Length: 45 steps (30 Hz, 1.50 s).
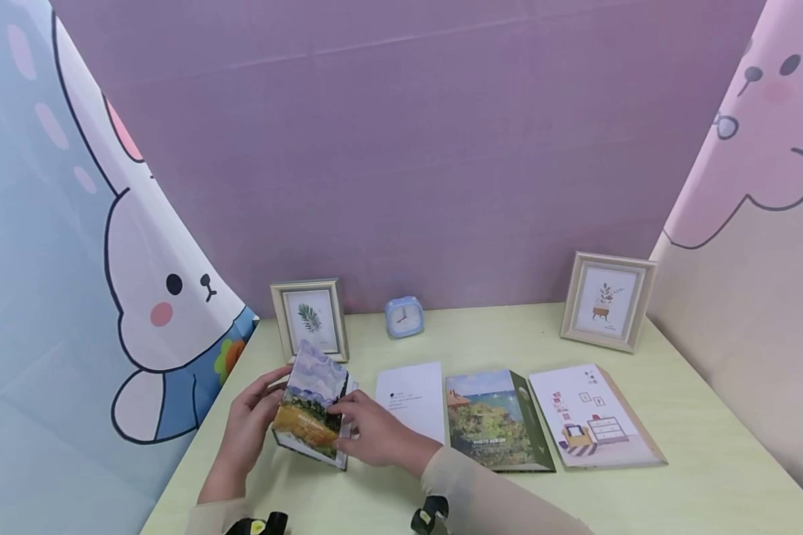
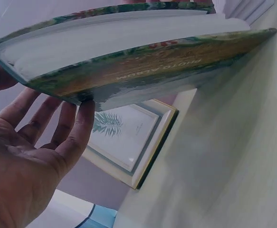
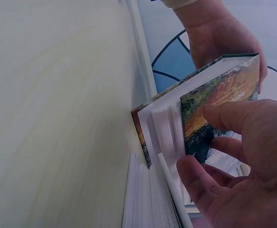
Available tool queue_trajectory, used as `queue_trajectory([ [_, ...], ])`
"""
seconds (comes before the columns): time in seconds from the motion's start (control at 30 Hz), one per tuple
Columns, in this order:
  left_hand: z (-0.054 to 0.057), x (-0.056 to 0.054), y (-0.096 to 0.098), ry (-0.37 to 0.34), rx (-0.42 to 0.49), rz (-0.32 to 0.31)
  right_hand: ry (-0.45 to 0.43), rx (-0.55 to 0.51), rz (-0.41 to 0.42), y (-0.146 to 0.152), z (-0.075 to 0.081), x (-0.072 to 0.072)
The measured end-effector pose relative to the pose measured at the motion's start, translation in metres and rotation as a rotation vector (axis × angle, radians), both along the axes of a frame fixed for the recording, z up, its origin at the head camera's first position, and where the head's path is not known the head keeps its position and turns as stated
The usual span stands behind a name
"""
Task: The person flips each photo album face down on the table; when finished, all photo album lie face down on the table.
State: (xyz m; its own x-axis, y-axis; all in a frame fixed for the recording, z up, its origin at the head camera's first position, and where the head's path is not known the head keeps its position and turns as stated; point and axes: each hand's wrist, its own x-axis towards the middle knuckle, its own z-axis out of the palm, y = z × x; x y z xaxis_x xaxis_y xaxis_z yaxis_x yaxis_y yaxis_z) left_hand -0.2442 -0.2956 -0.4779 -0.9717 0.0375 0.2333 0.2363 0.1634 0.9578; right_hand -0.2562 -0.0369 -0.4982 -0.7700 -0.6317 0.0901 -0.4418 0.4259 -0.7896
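A small thick photo album [image 1: 311,405] with a painted landscape cover is held up and tilted at the left of the table. My left hand [image 1: 249,420] grips it by the spine side, fingers under one cover and thumb near the spine, as the left wrist view shows. From the right, my right hand [image 1: 375,431] pinches the album's opposite edge, fingertips on the painted cover and by the page edges. White page blocks [image 3: 167,128] show between the covers in the right wrist view. A leaf-print picture frame [image 1: 310,319] stands just behind the album.
In a row to the right lie a white book [image 1: 411,401], a larger photo album [image 1: 485,423] and a book with a furniture drawing [image 1: 592,420]. Behind them stand a blue alarm clock [image 1: 404,317] and a plant-print frame [image 1: 607,301]. A purple backdrop [image 1: 408,163] closes the rear.
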Motion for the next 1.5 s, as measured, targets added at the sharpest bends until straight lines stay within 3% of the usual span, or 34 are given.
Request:
queue_trajectory([
  [0.13, 0.002, -0.001, 0.002, 0.034, -0.012, -0.021, -0.050, -0.061, -0.008, 0.000, 0.000, 0.001],
  [0.43, 0.000, -0.007, 0.007, 0.088, -0.057, -0.074, -0.067, -0.158, -0.034, 0.001, 0.002, 0.001],
  [0.9, -0.001, -0.007, 0.017, 0.028, -0.018, -0.129, -0.111, -0.273, -0.029, 0.006, 0.008, -0.003],
  [1.13, -0.005, -0.007, 0.019, 0.002, -0.075, -0.140, -0.169, -0.305, -0.050, 0.010, 0.009, -0.003],
  [1.5, -0.007, -0.007, 0.025, -0.063, -0.040, -0.182, -0.139, -0.333, -0.080, 0.015, 0.012, -0.005],
])
